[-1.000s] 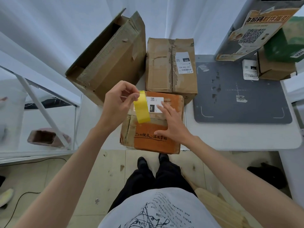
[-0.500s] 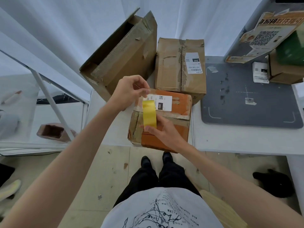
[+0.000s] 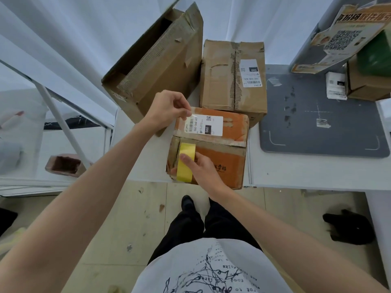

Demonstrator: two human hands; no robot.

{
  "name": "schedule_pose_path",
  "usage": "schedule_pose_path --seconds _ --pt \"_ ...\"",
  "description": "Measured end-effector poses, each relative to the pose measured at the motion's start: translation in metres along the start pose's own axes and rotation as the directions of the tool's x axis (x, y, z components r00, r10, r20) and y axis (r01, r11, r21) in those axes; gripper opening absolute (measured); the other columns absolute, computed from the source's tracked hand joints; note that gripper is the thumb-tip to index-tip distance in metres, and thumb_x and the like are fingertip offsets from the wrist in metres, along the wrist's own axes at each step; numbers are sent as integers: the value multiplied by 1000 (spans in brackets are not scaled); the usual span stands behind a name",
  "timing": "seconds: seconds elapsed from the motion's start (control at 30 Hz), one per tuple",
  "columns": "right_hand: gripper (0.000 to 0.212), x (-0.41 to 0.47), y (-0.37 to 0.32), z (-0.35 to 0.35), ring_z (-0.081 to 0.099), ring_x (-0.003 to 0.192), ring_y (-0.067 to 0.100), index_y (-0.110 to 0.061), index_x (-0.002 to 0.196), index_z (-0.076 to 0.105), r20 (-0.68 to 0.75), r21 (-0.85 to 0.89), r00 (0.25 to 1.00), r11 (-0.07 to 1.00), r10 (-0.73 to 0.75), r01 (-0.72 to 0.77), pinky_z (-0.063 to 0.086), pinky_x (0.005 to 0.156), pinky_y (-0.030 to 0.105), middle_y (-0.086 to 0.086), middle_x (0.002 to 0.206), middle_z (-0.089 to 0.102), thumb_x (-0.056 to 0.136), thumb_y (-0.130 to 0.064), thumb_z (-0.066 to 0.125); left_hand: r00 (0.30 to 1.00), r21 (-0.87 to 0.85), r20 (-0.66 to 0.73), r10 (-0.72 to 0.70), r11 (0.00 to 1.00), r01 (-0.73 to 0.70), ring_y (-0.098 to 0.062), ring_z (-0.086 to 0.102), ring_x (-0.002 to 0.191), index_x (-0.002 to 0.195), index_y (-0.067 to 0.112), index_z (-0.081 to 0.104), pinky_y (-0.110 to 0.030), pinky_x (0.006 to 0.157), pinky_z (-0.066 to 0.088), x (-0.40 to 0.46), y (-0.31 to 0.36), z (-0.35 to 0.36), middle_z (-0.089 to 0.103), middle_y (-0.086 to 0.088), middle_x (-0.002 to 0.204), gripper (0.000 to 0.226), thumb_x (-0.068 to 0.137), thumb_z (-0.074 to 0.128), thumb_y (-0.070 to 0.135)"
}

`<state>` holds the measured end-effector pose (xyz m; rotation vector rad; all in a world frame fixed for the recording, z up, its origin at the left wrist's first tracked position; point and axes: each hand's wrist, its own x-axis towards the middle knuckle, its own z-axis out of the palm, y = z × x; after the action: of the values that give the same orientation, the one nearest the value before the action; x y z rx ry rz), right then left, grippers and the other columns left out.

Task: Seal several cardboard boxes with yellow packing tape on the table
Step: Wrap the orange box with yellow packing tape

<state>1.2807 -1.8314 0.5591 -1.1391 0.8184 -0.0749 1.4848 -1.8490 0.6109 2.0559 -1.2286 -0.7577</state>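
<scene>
An orange cardboard box point(image 3: 224, 163) with a white shipping label point(image 3: 204, 125) lies at the table's front edge. A strip of yellow tape point(image 3: 185, 163) runs down the box's front-left part, from the flap seam toward the near edge. My right hand point(image 3: 201, 168) grips this strip, thumb on top and a fingertip showing behind it. My left hand point(image 3: 167, 108) hovers at the label's far-left corner with thumb and forefinger pinched together. Whether anything is between them is unclear. No tape roll is visible.
Behind the orange box stand a closed brown box point(image 3: 232, 75) and a large open box point(image 3: 156, 60) tipped on its side. A grey mat point(image 3: 321, 123) covers the white table point(image 3: 306, 172) on the right, with more boxes at the far right. A glass panel stands on the left.
The tape strip has come down from hanging between both hands onto the box's front-left. My left hand has let go of its upper end and now sits at the label. My right hand moved left and down.
</scene>
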Motion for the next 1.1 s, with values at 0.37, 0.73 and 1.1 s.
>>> schedule_pose_path --seconds 0.37,0.73,1.1 --pt "38 18 -13 -29 76 88 25 -20 121 62 -105 -4 993 998 55 -56 61 75 31 11 90 78 102 -51 51 980 -25 -126 153 987 -157 -6 64 77 100 15 58 -13 75 53 14 28 -1 65 -3 86 13 94 67 7" --pt "62 26 -7 -39 66 116 18 -34 139 55 -74 46 988 990 137 -134 48 106 43 1 126 70 93 -75 42 943 462 190 275 822 -333 -21 47 109 116 29 50 -35 84 55 -11 40 -3 34 -4 128 61 73 81 58" --pt "48 15 -12 -55 72 87 19 -13 97 69 -160 11 981 994 105 -105 56 77 25 5 95 76 105 -50 40 909 696 118 400 620 -364 -36 32 131 135 23 45 -61 111 34 -33 32 37 30 -9 134 119 36 94 68"
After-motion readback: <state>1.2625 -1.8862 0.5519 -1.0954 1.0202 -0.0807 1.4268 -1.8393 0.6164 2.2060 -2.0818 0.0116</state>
